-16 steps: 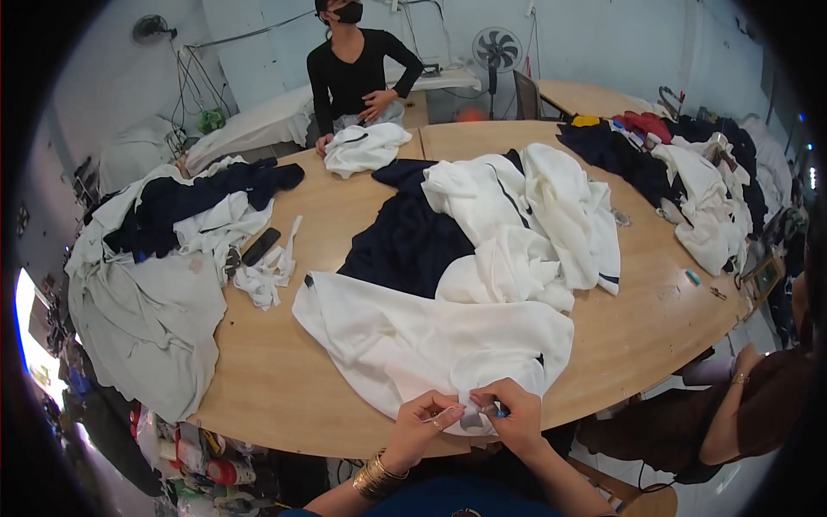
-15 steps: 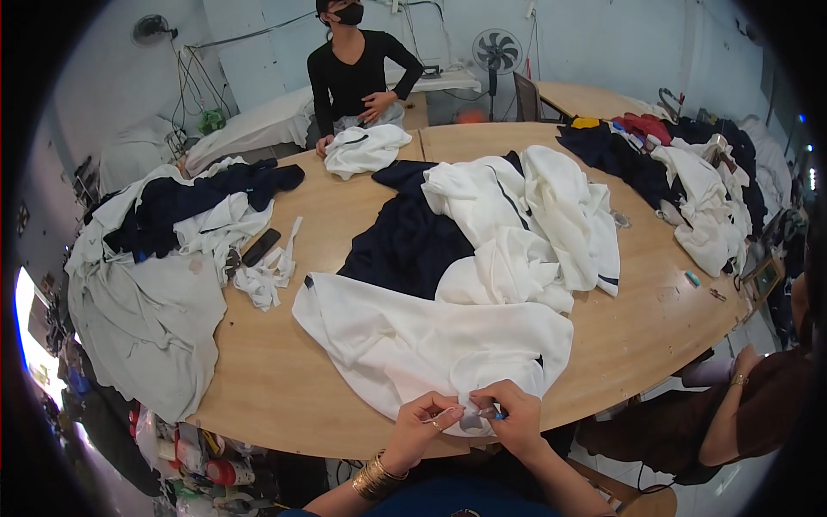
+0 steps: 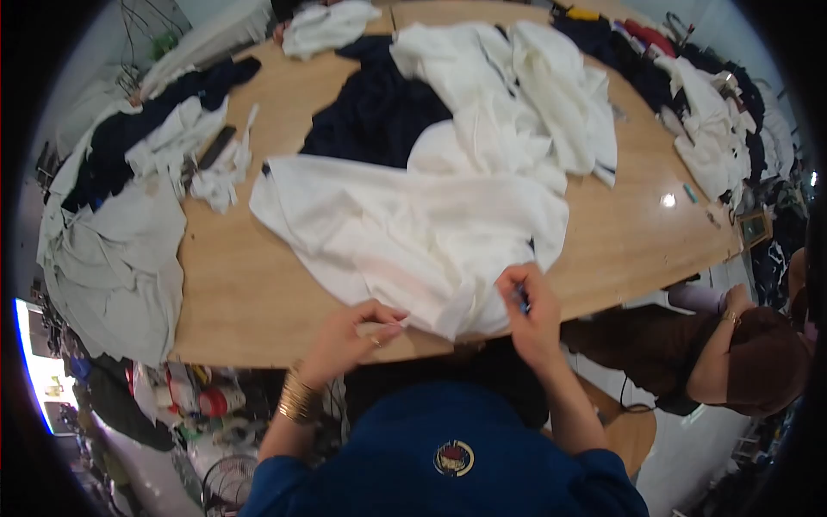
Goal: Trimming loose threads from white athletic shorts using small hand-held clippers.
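Note:
A white garment [image 3: 362, 220] lies spread and wrinkled at the near edge of the table. My left hand [image 3: 349, 340], wearing a ring and gold bangles, is pinched at the garment's lower left edge, with a small white scrap [image 3: 373, 329] between its fingers; blur hides its kind. Closed at the garment's lower right side, my right hand [image 3: 532, 317] holds a small blue tool [image 3: 520, 298], mostly covered by the fingers. A stretch of the garment's hem lies between both hands.
Behind the garment lie a navy cloth [image 3: 379, 112] and more white garments [image 3: 551, 103]. A grey-white heap [image 3: 121, 267] hangs over the table's left side, near a dark phone-like object [image 3: 215, 146]. Another person's arm [image 3: 719, 353] is at the right, beside the wooden table [image 3: 637, 250].
My view has tipped downward, so the table sits higher and the standing person is almost out of sight. My hands have moved apart, the left one leftward, the right still with the blue tool.

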### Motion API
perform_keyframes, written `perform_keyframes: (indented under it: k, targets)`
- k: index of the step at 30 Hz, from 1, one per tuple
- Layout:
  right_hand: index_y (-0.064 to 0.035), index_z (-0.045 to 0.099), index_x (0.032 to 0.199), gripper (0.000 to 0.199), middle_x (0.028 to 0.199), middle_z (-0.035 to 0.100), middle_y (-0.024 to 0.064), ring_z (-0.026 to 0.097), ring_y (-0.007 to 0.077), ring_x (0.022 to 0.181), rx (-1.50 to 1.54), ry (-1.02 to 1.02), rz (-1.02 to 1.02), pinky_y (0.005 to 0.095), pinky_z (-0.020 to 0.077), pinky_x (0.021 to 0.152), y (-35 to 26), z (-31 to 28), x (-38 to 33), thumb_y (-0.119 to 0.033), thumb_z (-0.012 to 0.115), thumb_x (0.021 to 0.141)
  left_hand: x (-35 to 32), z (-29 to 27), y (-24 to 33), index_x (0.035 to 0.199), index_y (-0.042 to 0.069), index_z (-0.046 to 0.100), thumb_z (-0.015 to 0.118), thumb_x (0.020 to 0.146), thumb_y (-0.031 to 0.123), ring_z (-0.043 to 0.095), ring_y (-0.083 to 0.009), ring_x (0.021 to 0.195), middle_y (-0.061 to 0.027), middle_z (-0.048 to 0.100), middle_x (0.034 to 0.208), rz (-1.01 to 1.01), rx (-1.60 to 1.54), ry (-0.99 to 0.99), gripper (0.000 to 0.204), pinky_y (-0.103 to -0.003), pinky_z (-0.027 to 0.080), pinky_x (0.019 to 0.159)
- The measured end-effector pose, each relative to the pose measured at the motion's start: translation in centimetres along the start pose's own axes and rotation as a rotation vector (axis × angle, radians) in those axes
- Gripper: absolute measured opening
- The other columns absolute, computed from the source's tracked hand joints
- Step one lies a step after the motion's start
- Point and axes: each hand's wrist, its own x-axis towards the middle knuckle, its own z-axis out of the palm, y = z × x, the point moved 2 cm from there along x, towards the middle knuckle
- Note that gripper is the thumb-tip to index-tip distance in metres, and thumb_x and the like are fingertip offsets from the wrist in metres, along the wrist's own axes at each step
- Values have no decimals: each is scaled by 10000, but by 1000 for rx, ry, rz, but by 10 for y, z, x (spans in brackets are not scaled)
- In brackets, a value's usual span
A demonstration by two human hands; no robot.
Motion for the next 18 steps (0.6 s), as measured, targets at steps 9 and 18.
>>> perform_keyframes:
  k: [9,18]
  targets:
    - [21,606,866,156,718,603,29,508,82,652,139,91,350,234,420,643,41,-23,-19,-122,542,867,-16,-47,-8,831,15,621,573,859,208,613,-136,601,-83,635,667,-293,582,-24,201,-257,468,578]
    - [11,623,911,156,789,635,40,540,72,718,380,-191,359,207,412,679,24,25,-1,-126,576,854,67,50,-6,947,-10,609,577,865,175,567,-91,681,-51,630,771,-47,178,-28,205,-209,455,638]
